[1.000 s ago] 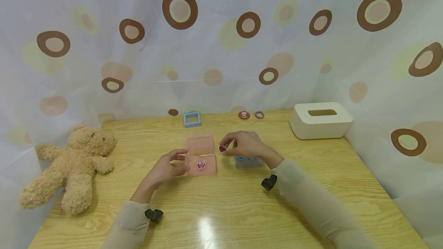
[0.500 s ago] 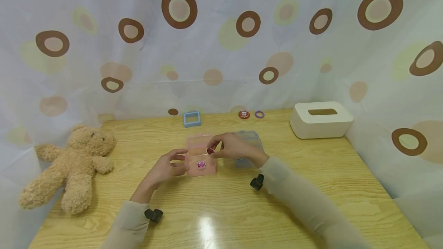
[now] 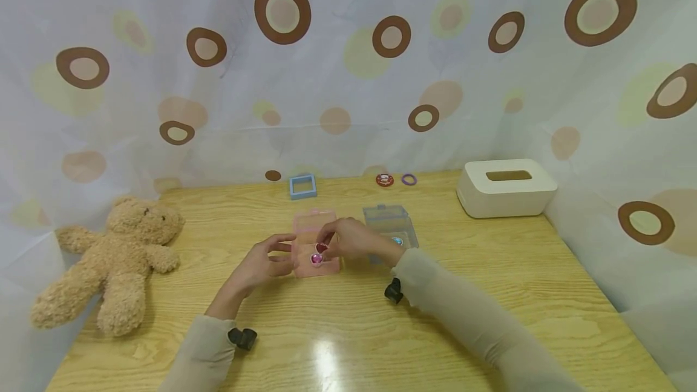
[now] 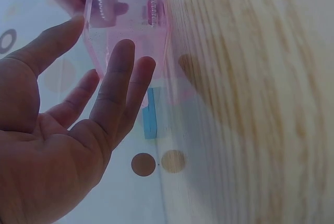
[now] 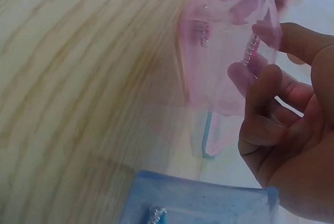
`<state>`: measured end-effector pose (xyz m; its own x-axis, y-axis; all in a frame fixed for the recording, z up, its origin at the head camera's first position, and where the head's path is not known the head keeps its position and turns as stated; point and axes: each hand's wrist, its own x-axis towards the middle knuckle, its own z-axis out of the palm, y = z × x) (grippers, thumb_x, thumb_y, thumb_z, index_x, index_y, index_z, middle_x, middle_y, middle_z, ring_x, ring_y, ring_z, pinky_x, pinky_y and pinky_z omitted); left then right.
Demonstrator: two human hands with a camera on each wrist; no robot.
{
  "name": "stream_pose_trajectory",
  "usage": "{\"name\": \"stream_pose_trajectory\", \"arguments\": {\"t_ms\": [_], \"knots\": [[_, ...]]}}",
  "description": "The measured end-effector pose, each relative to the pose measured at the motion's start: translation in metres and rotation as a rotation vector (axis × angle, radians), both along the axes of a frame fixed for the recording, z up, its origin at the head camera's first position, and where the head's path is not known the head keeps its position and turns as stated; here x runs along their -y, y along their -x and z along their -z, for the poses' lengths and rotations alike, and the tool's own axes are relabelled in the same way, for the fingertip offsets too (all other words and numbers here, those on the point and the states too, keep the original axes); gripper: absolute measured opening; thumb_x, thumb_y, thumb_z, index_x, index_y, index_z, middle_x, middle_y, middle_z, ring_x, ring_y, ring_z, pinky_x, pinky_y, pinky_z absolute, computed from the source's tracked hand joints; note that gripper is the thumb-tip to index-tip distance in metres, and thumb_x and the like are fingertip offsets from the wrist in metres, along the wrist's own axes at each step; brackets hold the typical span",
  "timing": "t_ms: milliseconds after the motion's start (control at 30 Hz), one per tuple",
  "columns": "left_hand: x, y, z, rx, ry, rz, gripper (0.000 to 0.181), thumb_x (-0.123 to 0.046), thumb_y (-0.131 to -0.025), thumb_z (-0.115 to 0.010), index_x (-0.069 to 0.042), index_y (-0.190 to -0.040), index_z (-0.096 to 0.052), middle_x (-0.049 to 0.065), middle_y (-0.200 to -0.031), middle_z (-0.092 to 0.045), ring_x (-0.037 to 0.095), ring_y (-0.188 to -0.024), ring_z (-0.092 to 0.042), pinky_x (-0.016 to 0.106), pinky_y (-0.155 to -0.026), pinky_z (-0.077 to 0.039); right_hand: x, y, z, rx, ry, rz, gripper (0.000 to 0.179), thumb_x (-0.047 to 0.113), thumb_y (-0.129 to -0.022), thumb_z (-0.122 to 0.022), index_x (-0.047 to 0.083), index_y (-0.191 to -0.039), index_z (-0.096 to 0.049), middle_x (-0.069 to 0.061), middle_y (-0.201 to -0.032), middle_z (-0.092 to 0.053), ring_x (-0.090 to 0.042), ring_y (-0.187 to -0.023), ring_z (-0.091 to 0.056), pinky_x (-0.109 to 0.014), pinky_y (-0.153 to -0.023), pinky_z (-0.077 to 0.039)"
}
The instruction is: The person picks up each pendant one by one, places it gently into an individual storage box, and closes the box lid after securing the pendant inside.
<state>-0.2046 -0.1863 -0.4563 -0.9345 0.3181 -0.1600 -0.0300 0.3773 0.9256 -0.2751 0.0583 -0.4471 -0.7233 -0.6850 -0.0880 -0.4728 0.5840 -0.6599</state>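
Gem, red with a beaded edge [image 3: 322,248]: held in the right hand [image 3: 356,239], grip clamped on it between thumb and finger; located at the pink box, just beyond the pink gem, near the middle of the bench [image 3: 327,313].

Box, pink, see-through, lid open toward the far edge [image 3: 301,268]: contains one pink gem [image 3: 317,259] on its floor. Left hand [image 3: 261,265] at its left wall, grip apart, thumb and fingers spread.

Box, blue-grey, see-through, lid likewise open [image 3: 384,214]: just right of the pink one, partly covered by the right hand; blue gem [image 3: 397,241] within.

Frame, square, blue [image 3: 303,196]: near the far edge, beyond the pink box.

Badge, round, red [image 3: 384,179], and ring, purple [image 3: 409,184]: side by side near the far edge.

Tissue box, white [image 3: 509,201]: far right corner.

Bear, plush, tan [image 3: 122,256]: lying along the left edge.
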Motion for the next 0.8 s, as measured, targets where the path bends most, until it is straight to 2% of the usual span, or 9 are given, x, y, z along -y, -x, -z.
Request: {"name": "stream_pose_trajectory", "arguments": {"t_ms": [267,500,800], "knots": [[-0.0011,0.0005,0.0022,0.004,0.007,-0.019,0.062,-0.006,-0.093,-0.068,-0.003,-0.149,-0.041,0.028,-0.142,-0.049,0.044,-0.126,-0.057,0.040,-0.093,-0.058,0.0036,-0.0012,0.0024,-0.045,-0.065,0.008,0.021,0.024,-0.086,-0.079,0.016,-0.105,-0.074,0.007,-0.096,-0.074,-0.010,-0.085,-0.064,-0.027,-0.078,-0.052],[-0.0018,0.0008,0.0021,0.010,0.017,-0.027,0.063,-0.007,-0.093,-0.069,-0.005,-0.149,-0.041,0.027,-0.141,-0.050,0.043,-0.125,-0.058,0.040,-0.092,-0.058,0.0030,-0.0022,0.0014,-0.047,-0.090,0.009,0.027,0.023,-0.089,-0.075,0.013,-0.114,-0.072,0.000,-0.112,-0.074,-0.017,-0.100,-0.068,-0.032,-0.087,-0.055],[-0.0002,0.0009,0.0015,0.000,0.018,-0.009,0.061,-0.006,-0.094,-0.066,-0.003,-0.149,-0.040,0.030,-0.142,-0.049,0.045,-0.125,-0.057,0.041,-0.092,-0.058,-0.0012,-0.0025,-0.0021,-0.042,-0.031,0.005,0.023,0.018,-0.089,-0.073,0.011,-0.111,-0.073,0.000,-0.105,-0.074,-0.017,-0.097,-0.067,-0.032,-0.084,-0.054]]}}
